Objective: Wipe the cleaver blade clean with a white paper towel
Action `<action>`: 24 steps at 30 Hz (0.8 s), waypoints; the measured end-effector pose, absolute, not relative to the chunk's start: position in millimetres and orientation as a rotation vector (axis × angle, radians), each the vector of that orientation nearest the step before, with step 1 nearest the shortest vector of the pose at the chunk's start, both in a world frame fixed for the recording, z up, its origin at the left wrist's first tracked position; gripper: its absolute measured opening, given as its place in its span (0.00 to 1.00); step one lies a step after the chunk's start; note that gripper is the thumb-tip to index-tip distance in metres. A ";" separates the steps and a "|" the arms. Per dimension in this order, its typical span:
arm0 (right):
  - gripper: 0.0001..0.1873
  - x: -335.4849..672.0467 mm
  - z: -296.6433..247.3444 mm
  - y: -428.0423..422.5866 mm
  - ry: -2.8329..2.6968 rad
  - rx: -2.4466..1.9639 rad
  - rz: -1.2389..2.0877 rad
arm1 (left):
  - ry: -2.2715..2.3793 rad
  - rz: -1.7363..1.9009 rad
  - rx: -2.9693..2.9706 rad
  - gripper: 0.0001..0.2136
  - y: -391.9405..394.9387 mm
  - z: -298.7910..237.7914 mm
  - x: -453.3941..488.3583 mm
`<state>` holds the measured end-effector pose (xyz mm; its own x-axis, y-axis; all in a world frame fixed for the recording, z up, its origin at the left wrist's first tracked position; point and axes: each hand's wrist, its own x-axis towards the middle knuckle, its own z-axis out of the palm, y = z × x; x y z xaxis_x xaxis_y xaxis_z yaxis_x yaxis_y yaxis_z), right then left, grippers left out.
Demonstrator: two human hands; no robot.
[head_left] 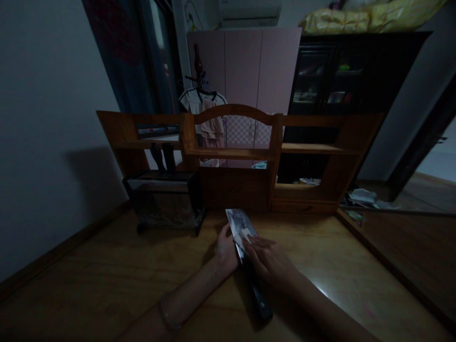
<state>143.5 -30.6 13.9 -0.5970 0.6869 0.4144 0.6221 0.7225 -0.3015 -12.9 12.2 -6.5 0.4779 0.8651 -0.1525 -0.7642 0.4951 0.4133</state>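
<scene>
A cleaver with a broad shiny blade (239, 222) and a black handle (261, 300) lies lengthwise over the wooden desk (107, 280), its blade pointing away from me. My left hand (225, 251) is closed against the left side of the knife where the blade meets the handle. My right hand (271, 260) rests on top of the knife, its fingers pressing a small white wipe (246, 236) onto the blade. The middle of the knife is hidden under my right hand.
A dark knife rack (164, 197) with two black handles (163, 156) sticking up stands at the desk's back left. A wooden shelf unit (235, 152) runs along the back. A pink wardrobe (249, 66) and a dark cabinet (342, 76) stand behind. The room is dim.
</scene>
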 end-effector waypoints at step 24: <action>0.20 159.6 23.2 -19.6 -2.235 -1.056 0.129 | 0.294 1.007 0.264 0.24 13.6 -10.0 -14.1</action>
